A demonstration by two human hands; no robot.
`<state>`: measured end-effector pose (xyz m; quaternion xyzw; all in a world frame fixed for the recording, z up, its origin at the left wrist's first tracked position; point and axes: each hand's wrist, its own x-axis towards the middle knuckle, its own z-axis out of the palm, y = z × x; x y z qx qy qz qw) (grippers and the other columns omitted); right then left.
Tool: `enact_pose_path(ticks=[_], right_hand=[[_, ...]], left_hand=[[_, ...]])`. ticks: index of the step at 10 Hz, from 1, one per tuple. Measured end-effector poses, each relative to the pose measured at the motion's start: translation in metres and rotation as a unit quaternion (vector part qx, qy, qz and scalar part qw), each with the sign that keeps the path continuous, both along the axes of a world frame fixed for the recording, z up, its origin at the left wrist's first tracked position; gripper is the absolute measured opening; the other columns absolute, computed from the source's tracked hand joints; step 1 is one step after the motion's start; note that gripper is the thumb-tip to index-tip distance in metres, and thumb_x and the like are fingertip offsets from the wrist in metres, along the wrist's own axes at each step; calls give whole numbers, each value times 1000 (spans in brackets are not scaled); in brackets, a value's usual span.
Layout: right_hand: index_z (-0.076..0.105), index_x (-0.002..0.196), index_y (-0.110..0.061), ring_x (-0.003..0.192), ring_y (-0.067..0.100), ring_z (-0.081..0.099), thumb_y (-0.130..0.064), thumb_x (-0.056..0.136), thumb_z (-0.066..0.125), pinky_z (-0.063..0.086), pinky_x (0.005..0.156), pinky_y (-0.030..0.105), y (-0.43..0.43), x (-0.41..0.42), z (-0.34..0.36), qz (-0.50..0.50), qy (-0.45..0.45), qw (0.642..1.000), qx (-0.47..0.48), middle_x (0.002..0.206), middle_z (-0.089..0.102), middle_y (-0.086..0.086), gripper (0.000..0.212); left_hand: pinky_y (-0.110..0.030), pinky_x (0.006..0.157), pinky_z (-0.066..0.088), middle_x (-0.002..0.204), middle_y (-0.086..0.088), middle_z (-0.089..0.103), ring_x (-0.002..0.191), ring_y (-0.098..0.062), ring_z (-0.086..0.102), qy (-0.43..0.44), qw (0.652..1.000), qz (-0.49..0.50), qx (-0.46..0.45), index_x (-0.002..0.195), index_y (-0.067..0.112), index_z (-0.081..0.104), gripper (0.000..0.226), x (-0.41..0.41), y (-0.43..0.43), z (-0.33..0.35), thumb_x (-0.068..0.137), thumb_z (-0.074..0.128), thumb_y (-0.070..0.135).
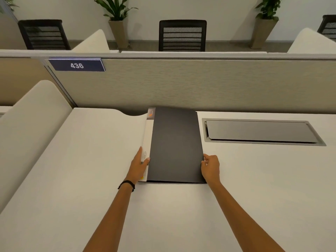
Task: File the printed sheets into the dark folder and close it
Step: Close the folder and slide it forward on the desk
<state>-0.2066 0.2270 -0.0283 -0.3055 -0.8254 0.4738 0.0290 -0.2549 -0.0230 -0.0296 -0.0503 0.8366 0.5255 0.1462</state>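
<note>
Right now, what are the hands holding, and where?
The dark folder, lying shut on the desk. The left hand rests on its white spine edge; the right hand pinches its right edge.

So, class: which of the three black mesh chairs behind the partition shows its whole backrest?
The middle chair, directly beyond the dark folder; the other two are cut off or partly hidden.

Bare forearms, thin black cord bracelet point(127, 184) on the left wrist

Pale desk point(91, 170): dark folder point(175, 146) flat, seemingly over printed sheets point(147, 135).
</note>
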Motion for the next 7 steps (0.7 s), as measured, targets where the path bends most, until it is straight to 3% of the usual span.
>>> enact_pose_path(ticks=[2, 3, 4, 5, 6, 7], right_hand=[[48, 128, 0, 119, 34, 49, -2, 92, 46, 41, 102, 39, 8, 6, 11, 55, -2, 998, 17, 129, 48, 20, 35], [49, 128, -5, 122, 32, 48, 1, 92, 45, 42, 104, 44, 14, 11, 29, 78, 76, 993, 37, 134, 48, 17, 37], [46, 131, -8, 132, 29, 40, -3, 93, 45, 32, 110, 39, 22, 11, 47, 121, 115, 982, 81, 141, 45, 14, 39], [44, 133, -9, 132, 29, 39, -7, 92, 48, 32, 109, 36, 29, 9, 67, 138, 127, 976, 113, 142, 44, 13, 41], [40, 135, -9, 133, 29, 38, -5, 90, 49, 33, 109, 37, 43, 7, 93, 194, 144, 949, 203, 143, 42, 13, 46], [36, 137, -10, 136, 29, 34, -9, 91, 50, 30, 111, 38, 54, 3, 115, 223, 149, 923, 275, 147, 37, 12, 49]], left_hand=[[-44, 117, 20, 156, -7, 17, 141, -28, 22, 0, 999, -24, -42, 146, 12, 9, 64, 2, 2, 7, 95, 46, 21], [-42, 117, 6, 157, -7, 8, 145, -25, 1, 93, 989, -42, -103, 146, 13, 10, 61, 4, 9, 18, 96, 45, 18], [-42, 118, 6, 157, -9, 8, 145, -26, -1, 179, 966, -61, -177, 145, 13, 14, 60, 1, 22, 36, 95, 46, 21], [-47, 117, 1, 157, -7, 9, 145, -27, -2, 215, 944, -92, -233, 145, 17, 18, 61, -1, 34, 53, 93, 48, 31], [-52, 115, -6, 158, -3, 8, 146, -24, -2, 266, 913, -146, -272, 145, 22, 19, 68, -2, 54, 74, 89, 48, 47], [-51, 115, -7, 158, -2, 7, 146, -23, -4, 312, 891, -171, -283, 145, 23, 18, 68, -1, 77, 95, 90, 45, 50]])
